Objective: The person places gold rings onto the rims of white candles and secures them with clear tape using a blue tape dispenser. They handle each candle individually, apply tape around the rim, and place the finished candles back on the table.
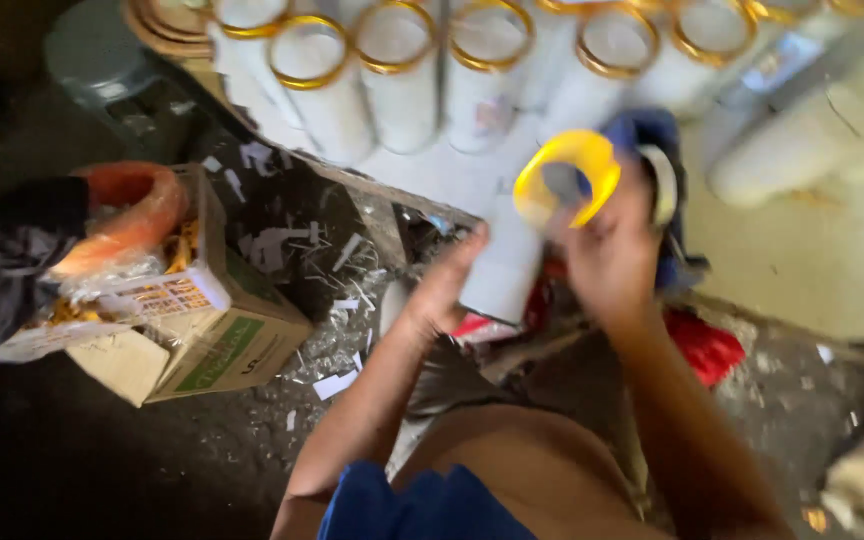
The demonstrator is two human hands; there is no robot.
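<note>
A cardboard box (207, 335) sits left of both hands, with a row of tubes (402, 75) behind them.

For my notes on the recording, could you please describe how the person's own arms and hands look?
Both arms are bare from the lower frame edge to the hands: no sleeves on the forearms, no gloves. The left hand and right hand show no rings, watch or bands, though motion blur hides fine detail. Blue cloth shows near the left upper arm.
</note>
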